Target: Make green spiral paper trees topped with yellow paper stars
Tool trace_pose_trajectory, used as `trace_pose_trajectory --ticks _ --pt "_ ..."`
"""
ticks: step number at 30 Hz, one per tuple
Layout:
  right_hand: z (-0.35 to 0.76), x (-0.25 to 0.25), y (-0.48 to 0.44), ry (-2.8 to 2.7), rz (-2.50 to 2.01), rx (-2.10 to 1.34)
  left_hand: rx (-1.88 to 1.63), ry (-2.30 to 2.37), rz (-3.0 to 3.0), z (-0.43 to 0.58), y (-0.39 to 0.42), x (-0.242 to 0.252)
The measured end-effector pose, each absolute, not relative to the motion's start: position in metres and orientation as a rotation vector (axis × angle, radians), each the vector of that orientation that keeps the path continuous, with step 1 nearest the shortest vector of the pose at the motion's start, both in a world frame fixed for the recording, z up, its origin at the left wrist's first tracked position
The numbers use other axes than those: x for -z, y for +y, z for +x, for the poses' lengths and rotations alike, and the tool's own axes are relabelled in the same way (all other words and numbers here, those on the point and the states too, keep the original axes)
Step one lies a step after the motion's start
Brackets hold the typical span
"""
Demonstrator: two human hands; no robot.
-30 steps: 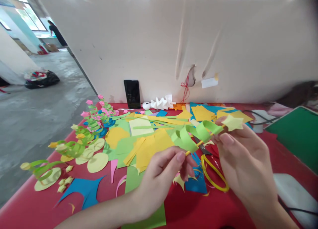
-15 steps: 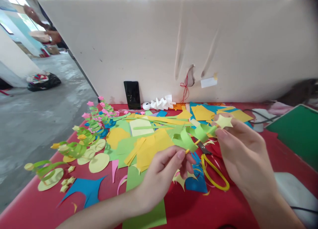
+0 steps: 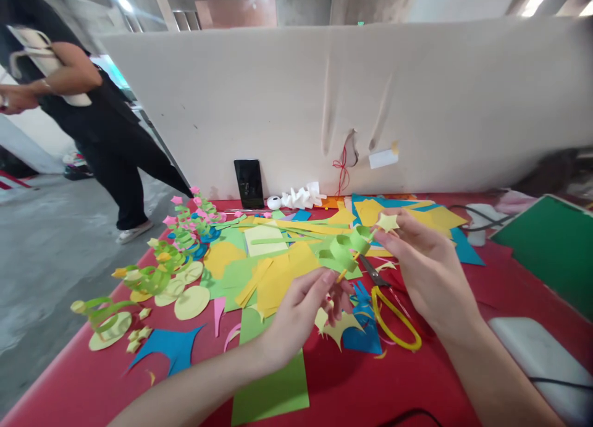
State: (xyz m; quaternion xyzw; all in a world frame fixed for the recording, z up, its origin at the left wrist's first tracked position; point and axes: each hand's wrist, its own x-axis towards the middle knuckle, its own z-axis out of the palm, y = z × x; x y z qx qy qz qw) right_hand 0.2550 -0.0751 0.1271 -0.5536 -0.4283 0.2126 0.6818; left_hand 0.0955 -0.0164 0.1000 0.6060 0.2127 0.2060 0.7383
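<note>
My left hand (image 3: 296,319) pinches the lower end of a thin yellow stick (image 3: 341,275) between thumb and fingertips. A light-green paper spiral (image 3: 343,252) winds around the stick. At its upper end sits a pale-yellow paper star (image 3: 388,222), which my right hand (image 3: 428,266) grips with thumb and fingers. Below the spiral, scissors (image 3: 396,319) with yellow handles lie on the red table (image 3: 370,393). Pale-yellow paper scraps (image 3: 340,329) and a cut blue paper (image 3: 361,339) rest beneath my left fingertips.
Several finished paper spirals (image 3: 160,279) with stars stand on round bases at the left. Yellow sheets (image 3: 282,275) and green paper cover the middle. A black phone (image 3: 249,183) leans on the white panel (image 3: 278,93). Behind it, at the left, stands a person (image 3: 111,136).
My right hand, with the star end, has moved left toward my left hand, and the spiral looks more bunched. The view has tilted up slightly. The person at the left shows more fully.
</note>
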Motion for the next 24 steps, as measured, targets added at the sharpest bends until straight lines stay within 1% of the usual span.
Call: trace_pose_trajectory --ticks 4,7,10,13,16,17,18,21,24 --pt "0.262 -0.130 -0.076 -0.957 -1.257 -0.424 -0.172 0.413 1.308 0.097 -0.025 -0.099" --pt "0.265 -0.134 -0.078 -0.969 -1.265 -0.392 -0.031 0.375 1.350 0.092 -0.037 -0.107" --pt "0.266 -0.137 -0.081 -0.997 -1.295 -0.372 0.080 0.296 1.545 0.078 -0.052 -0.118" --pt "0.265 -0.138 -0.083 -1.050 -1.345 -0.369 0.105 0.123 1.896 0.056 -0.065 -0.122" --pt "0.263 -0.139 -0.086 -1.113 -1.400 -0.359 -0.042 -0.033 2.187 0.030 -0.077 -0.120" --pt "0.263 -0.140 -0.086 -1.130 -1.417 -0.348 -0.038 -0.024 2.264 0.021 -0.078 -0.118" --pt "0.262 -0.141 -0.087 -1.147 -1.434 -0.340 -0.028 0.033 2.317 0.011 -0.078 -0.115" --pt "0.260 -0.143 -0.088 -1.200 -1.471 -0.331 -0.085 0.472 2.489 -0.018 -0.060 -0.100" --pt "0.258 -0.142 -0.089 -1.240 -1.484 -0.304 -0.282 1.047 2.586 -0.047 -0.022 -0.076"
